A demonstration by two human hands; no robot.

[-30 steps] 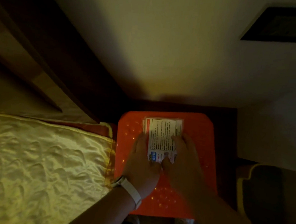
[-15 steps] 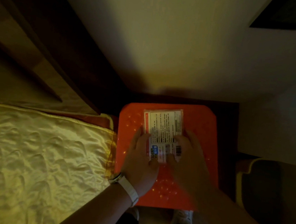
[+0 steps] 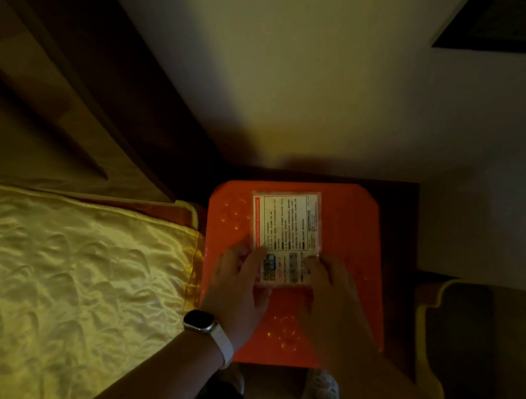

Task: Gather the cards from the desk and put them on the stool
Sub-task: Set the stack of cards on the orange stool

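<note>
Cards set down on the orange stool, both hands at the near end.

The cards point(image 3: 286, 232) lie flat on the stool point(image 3: 361, 237) in a clear sleeve, left hand point(image 3: 237, 288) and right hand point(image 3: 331, 293) loosely open, fingertips resting on the near corners, gripping nothing. Judged risk: the glossy sleeve could skid on the smooth plastic seat if the hands drag it while lifting away; the dim light hides any stray card.

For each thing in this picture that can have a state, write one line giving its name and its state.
Stack of printed white cards: lying flat on the stool, printed side up.
Orange plastic stool: upright, bearing the cards.
Left hand: fingers on the cards' near left edge.
Right hand: fingers at their near right edge.
Wristwatch: screen dark.
</note>
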